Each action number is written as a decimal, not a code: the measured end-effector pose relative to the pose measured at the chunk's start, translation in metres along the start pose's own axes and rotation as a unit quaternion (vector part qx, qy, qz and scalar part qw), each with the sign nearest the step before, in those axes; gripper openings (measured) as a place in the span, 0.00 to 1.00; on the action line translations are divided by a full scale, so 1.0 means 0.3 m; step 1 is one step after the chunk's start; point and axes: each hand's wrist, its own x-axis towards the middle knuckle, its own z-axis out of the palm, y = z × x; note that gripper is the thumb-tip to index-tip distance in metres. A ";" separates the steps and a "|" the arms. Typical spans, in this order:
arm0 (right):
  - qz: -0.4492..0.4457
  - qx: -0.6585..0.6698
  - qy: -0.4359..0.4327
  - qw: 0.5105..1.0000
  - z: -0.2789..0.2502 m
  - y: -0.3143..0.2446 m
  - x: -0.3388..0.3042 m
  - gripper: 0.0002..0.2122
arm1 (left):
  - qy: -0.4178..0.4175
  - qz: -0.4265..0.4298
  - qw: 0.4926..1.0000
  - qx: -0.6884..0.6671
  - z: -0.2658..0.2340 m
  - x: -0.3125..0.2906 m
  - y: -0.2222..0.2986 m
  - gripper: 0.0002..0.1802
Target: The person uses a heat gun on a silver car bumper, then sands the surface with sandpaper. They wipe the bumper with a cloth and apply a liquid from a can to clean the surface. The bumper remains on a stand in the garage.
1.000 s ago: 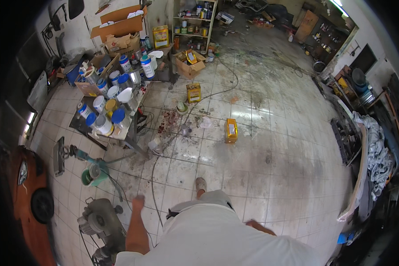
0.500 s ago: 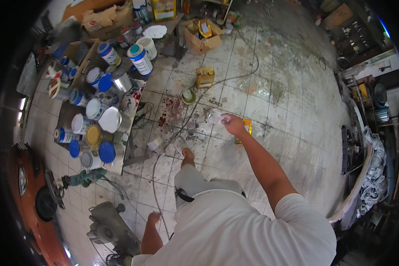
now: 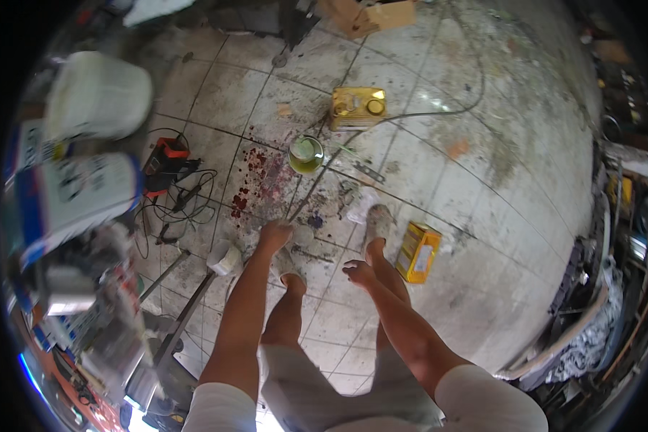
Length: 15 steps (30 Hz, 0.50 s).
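Note:
My left hand (image 3: 274, 236) reaches down over the floor in front of my left foot, beside a small greyish cup (image 3: 303, 236). Its fingers are blurred, and I cannot tell whether they grip the cup. Over my right shin hovers my right hand (image 3: 358, 273), empty, fingers loosely bent and apart. A crumpled white piece (image 3: 362, 205), paper or plastic, lies by my right foot. Farther off stands an open can (image 3: 306, 154) with greenish contents. Behind it is a yellow metal can (image 3: 358, 108), and another yellow can (image 3: 418, 252) lies to the right of my right foot.
A white container (image 3: 225, 258) sits by a table leg at left. Paint tins (image 3: 79, 201) and a white bucket (image 3: 101, 93) crowd the table there. A red-black device (image 3: 167, 165) with tangled cables rests on the floor. A hose (image 3: 417, 114) crosses the tiles; red spatter marks them.
I have bent lower and the view has moved closer to the floor. My left hand came forward from my side to the cup. My right hand drew back from the white piece.

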 end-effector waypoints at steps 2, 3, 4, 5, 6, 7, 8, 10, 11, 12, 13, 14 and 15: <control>-0.032 0.071 0.027 0.997 -0.035 -0.029 0.208 0.15 | 0.060 -0.053 0.995 -0.053 0.085 0.344 0.047 0.33; -0.046 0.106 0.034 0.993 -0.043 -0.053 0.268 0.15 | 0.132 -0.053 0.985 -0.096 0.130 0.486 0.010 0.37; -0.064 0.178 -0.026 0.982 -0.047 -0.126 0.289 0.14 | 0.213 -0.052 0.967 -0.127 0.136 0.608 -0.059 0.42; -0.079 0.239 -0.103 0.962 -0.031 -0.259 0.247 0.14 | 0.268 -0.100 0.958 -0.033 0.079 0.709 -0.257 0.46; -0.051 0.316 -0.119 0.940 -0.091 -0.216 0.245 0.13 | 0.273 -0.126 0.948 -0.108 0.177 0.792 -0.160 0.51; -0.010 0.311 -0.115 0.943 -0.154 -0.149 0.265 0.14 | 0.281 -0.145 0.930 -0.187 0.262 0.871 -0.030 0.56; 0.006 0.307 -0.138 0.942 -0.178 -0.155 0.268 0.15 | 0.340 -0.126 0.906 -0.216 0.251 0.936 -0.027 0.60; 0.001 0.295 -0.122 0.948 -0.230 -0.071 0.301 0.15 | 0.389 -0.210 0.881 -0.172 0.316 1.012 0.122 0.63; -0.003 0.280 -0.113 0.953 -0.250 -0.069 0.311 0.15 | 0.404 -0.216 0.874 -0.163 0.311 1.030 0.153 0.63; -0.007 0.264 -0.109 0.958 -0.253 -0.076 0.305 0.15 | 0.421 -0.224 0.866 -0.150 0.297 1.029 0.135 0.63; -0.013 0.248 -0.106 0.963 -0.252 -0.089 0.304 0.15 | 0.441 -0.232 0.856 -0.138 0.275 1.020 0.116 0.63; -0.032 0.238 -0.099 0.966 -0.240 -0.090 0.305 0.14 | 0.445 -0.234 0.858 -0.104 0.247 0.995 0.103 0.61; -0.043 0.234 -0.076 0.968 -0.248 -0.060 0.317 0.14 | 0.436 -0.226 0.868 -0.074 0.270 0.994 0.132 0.60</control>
